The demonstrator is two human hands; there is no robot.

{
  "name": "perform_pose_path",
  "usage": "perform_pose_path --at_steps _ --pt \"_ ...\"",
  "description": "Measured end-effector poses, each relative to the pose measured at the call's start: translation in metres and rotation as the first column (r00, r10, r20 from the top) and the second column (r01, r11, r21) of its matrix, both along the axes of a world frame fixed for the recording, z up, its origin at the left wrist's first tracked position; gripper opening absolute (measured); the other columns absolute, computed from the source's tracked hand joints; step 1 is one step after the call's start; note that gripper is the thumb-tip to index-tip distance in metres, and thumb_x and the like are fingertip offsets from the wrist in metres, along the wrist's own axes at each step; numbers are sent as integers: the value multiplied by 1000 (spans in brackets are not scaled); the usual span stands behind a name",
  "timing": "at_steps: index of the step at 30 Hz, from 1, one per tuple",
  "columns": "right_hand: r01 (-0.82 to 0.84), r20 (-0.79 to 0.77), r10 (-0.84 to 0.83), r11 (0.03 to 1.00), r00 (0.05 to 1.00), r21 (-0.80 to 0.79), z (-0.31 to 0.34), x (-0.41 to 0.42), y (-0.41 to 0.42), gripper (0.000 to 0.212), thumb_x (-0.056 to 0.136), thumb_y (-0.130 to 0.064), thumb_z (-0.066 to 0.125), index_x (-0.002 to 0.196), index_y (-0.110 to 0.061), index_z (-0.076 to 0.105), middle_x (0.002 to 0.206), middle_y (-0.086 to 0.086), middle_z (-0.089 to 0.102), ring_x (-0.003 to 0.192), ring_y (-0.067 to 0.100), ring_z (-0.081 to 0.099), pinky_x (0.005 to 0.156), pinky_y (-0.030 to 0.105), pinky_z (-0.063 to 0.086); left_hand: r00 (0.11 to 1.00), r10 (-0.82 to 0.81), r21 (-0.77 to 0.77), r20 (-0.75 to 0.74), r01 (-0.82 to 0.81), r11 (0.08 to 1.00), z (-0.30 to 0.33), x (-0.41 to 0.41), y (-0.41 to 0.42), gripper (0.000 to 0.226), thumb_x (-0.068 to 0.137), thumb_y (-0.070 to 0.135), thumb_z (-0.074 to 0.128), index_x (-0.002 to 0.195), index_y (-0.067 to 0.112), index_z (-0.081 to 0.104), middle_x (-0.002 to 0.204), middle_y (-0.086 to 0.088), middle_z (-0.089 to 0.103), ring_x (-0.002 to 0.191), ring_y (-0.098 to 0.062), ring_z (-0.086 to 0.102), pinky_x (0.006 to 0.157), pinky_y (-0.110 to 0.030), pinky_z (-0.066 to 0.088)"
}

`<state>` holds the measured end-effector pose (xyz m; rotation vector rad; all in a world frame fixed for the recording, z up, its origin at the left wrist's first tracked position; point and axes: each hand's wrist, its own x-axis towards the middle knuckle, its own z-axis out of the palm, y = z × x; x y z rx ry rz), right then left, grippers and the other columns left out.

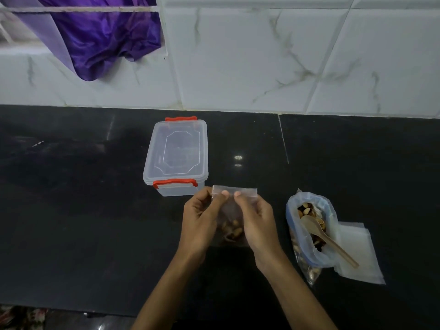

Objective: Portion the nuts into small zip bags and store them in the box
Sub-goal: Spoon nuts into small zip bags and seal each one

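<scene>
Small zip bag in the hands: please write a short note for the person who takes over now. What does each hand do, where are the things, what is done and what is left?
Left hand and right hand: both pinch the top strip of the small zip bag, thumbs side by side.
The bag already holds a portion of nuts at its bottom; whether the seal is shut cannot be told.
Box: on the counter behind the hands, lid on, red clips.
Big nut bag: open on the right, wooden spoon inside.
Spare zip bags: flat beside it.
Left: finish sealing, open the box, put the bag in, fill more bags.
</scene>
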<state>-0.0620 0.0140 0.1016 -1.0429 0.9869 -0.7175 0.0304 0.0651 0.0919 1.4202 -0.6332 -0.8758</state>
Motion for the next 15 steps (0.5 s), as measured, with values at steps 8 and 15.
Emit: perform_pose_path --at_steps 8,15 --pt "13 -14 -14 999 1000 -35 5 7 -17 4 92 -33 54 94 -31 57 91 -10 61 70 -6 63 48 9 47 996 -13 -33 83 16 999 4 3 -8 25 88 33 48 95 18 66 95 -1 69 92 -15 67 78 -30 56" --pt "-172 -87 168 984 982 -37 -1 -12 -27 27 83 -41 59 105 -26 62 100 -6 69 89 4 67 72 20 55 954 229 -27 194 -228 973 -2 1 -28 15 93 21 51 102 20 63 98 5 67 92 -10 67 79 -38 58"
